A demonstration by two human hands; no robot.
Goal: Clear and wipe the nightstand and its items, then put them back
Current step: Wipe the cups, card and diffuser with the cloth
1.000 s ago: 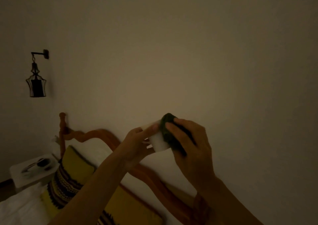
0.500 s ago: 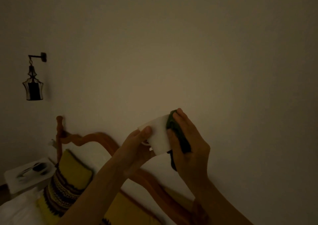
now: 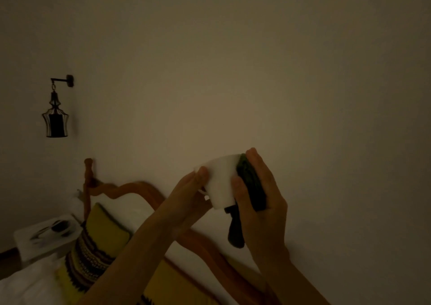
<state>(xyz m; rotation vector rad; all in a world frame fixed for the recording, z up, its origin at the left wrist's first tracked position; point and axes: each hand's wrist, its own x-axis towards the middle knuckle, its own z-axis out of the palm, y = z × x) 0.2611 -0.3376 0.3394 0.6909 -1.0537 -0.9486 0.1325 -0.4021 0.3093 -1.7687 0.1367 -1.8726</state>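
The room is dim. I hold a white cup (image 3: 222,181) up in front of the wall, tilted on its side. My left hand (image 3: 189,192) grips it at the rim and handle, thumb on the outside. My right hand (image 3: 261,199) holds a dark green cloth (image 3: 250,188) pressed against the cup's right side, thumb on the cup wall. A tail of the cloth hangs below the cup. The white nightstand (image 3: 28,244) stands at the far lower left, beyond the bed, with a dark object (image 3: 59,226) lying on its top.
A carved wooden headboard (image 3: 130,189) runs along the wall below my hands. A yellow patterned pillow (image 3: 98,239) leans on it, with white bedding (image 3: 30,283) in front. A black wall lantern (image 3: 55,121) hangs at the upper left.
The cloth and my right hand have slid along the cup from its near end to its right side, and the cup has turned. More cup wall shows.
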